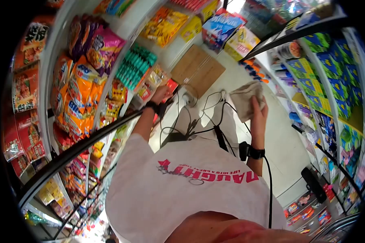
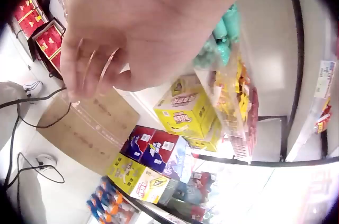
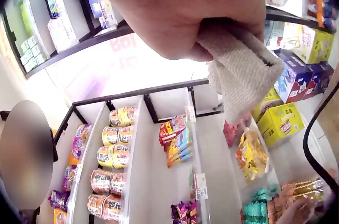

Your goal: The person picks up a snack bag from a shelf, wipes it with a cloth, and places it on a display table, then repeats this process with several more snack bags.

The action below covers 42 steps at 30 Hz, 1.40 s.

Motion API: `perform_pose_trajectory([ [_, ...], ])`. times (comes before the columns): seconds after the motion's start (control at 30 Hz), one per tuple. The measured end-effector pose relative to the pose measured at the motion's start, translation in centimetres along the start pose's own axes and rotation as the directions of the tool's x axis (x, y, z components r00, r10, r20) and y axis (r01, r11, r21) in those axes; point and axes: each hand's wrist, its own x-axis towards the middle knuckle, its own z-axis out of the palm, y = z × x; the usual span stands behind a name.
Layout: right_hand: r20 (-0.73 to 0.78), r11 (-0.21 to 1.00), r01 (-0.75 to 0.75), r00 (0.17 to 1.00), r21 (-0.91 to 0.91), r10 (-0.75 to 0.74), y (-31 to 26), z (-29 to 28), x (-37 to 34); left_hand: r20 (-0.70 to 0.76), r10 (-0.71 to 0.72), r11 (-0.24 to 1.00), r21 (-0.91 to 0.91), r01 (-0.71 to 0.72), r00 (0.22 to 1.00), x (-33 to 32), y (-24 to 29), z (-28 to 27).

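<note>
My right hand [image 1: 258,111] grips a folded beige cloth [image 1: 246,99] out over the aisle floor. Close up in the right wrist view, the fingers are curled round the cloth [image 3: 246,70] and its loose end hangs down. On the other side, my left hand [image 1: 161,94] is low at the shelf, right beside a red package [image 1: 172,85] and clear-wrapped snack packs [image 1: 156,76]. Seen from the left wrist, the left hand [image 2: 143,28] has loosely bent fingers with gaps between them, and no held thing shows.
A flat cardboard box [image 1: 198,71] lies on the floor ahead. Stocked shelves with orange snack bags [image 1: 80,93] and teal packs [image 1: 136,67] line the left side; blue-green packages [image 1: 328,77] fill the right. Black cables [image 1: 221,121] hang before the legs. Another person [image 3: 26,155] stands beyond the shelves.
</note>
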Motion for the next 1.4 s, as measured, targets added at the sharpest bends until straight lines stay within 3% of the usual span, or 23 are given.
perform_pose_trajectory([
  [0.03,-0.016,1.000,0.003,1.000,0.013,-0.003,0.2,-0.5,-0.3,-0.027,0.030,0.997,-0.068,-0.032,0.999,1.2,-0.6,0.1],
  [0.1,0.021,1.000,-0.007,1.000,0.017,0.007,0.7,-1.6,-0.6,-0.209,-0.068,0.996,0.037,0.077,0.976,2.9,0.5,1.1],
  [0.17,-0.085,0.995,-0.065,0.994,0.079,0.071,2.8,-2.6,-1.0,-0.230,-0.014,0.999,0.026,0.020,0.973,8.1,-2.6,-1.6],
  [0.23,-0.197,0.978,-0.126,0.968,0.164,0.158,4.1,-3.1,-1.6,-0.475,0.028,1.000,0.017,-0.023,0.879,12.4,-4.9,-3.3],
  [0.27,-0.227,0.969,-0.150,0.954,0.195,0.194,4.8,-3.4,-1.8,-0.312,0.362,0.663,0.748,-0.008,0.878,13.0,-4.8,-4.4],
  [0.3,-0.242,0.967,-0.158,0.948,0.201,0.205,5.7,-3.9,-2.1,0.050,0.458,-0.103,0.995,-0.003,0.888,13.4,-4.9,-5.4],
  [0.4,-0.339,0.950,-0.195,0.901,0.243,0.271,8.5,-4.5,-2.4,-0.111,0.333,-0.280,0.937,0.210,0.936,17.0,-5.3,-7.3],
  [0.47,-0.355,0.937,-0.228,0.880,0.263,0.314,9.4,-4.6,-2.6,-0.379,0.467,0.192,0.925,0.327,0.798,20.4,-6.9,-10.0],
  [0.5,-0.367,0.932,-0.240,0.869,0.272,0.331,10.1,-4.7,-2.7,-0.615,0.340,0.555,0.742,0.376,0.712,21.4,-6.9,-9.8],
  [0.53,-0.387,0.940,-0.222,0.868,0.260,0.312,11.5,-5.0,-2.8,-0.802,0.186,0.828,0.439,0.349,0.568,22.3,-7.0,-9.6],
  [0.63,-0.350,0.918,-0.262,0.865,0.297,0.360,13.6,-5.1,-3.1,-0.824,0.250,0.877,0.415,0.242,0.508,24.7,-8.7,-11.2],
  [0.67,-0.379,0.915,-0.275,0.846,0.295,0.376,14.0,-4.6,-3.1,-0.741,0.318,0.814,0.533,0.230,0.591,22.4,-6.5,-9.0],
  [0.73,-0.434,0.910,-0.300,0.806,0.286,0.402,14.3,-3.2,-3.1,-0.364,0.503,0.235,0.930,0.282,0.784,24.2,-8.6,-12.8],
  [0.83,-0.429,0.896,-0.344,0.790,0.282,0.438,15.1,-2.0,-3.0,-0.454,0.388,0.631,0.765,0.128,0.802,27.2,-9.5,-14.9],
  [1.0,-0.453,0.883,-0.386,0.759,0.267,0.468,16.1,0.3,-2.5,-0.541,0.141,0.781,0.575,0.243,0.829,31.5,-12.3,-18.7],
  [1.1,-0.442,0.876,-0.412,0.757,0.249,0.482,17.1,0.7,-2.2,-0.597,0.130,0.646,0.657,0.389,0.791,37.4,-16.2,-24.6],
  [1.13,-0.427,0.875,-0.420,0.764,0.241,0.484,17.4,0.8,-2.2,-0.657,0.150,0.676,0.613,0.408,0.739,38.6,-17.2,-25.2],
  [1.2,-0.483,0.861,-0.437,0.713,0.261,0.508,17.3,2.1,-2.0,-0.714,0.126,0.714,0.547,0.437,0.689,37.7,-17.7,-24.2],
  [1.23,-0.509,0.855,-0.442,0.688,0.272,0.517,17.3,2.6,-1.9,-0.712,0.093,0.723,0.528,0.444,0.696,35.5,-15.5,-21.4],
  [1.3,-0.470,0.855,-0.453,0.714,0.253,0.518,17.5,3.1,-1.5,-0.711,0.121,0.647,0.586,0.488,0.693,34.5,-14.9,-20.7],
  [1.37,-0.434,0.857,-0.451,0.739,0.248,0.515,17.6,3.7,-1.2,-0.802,0.154,0.720,0.491,0.490,0.577,32.2,-12.8,-17.7],
  [1.4,-0.420,0.859,-0.444,0.750,0.254,0.512,17.5,4.0,-1.2,-0.865,0.170,0.789,0.407,0.460,0.473,29.5,-11.1,-14.5],
])
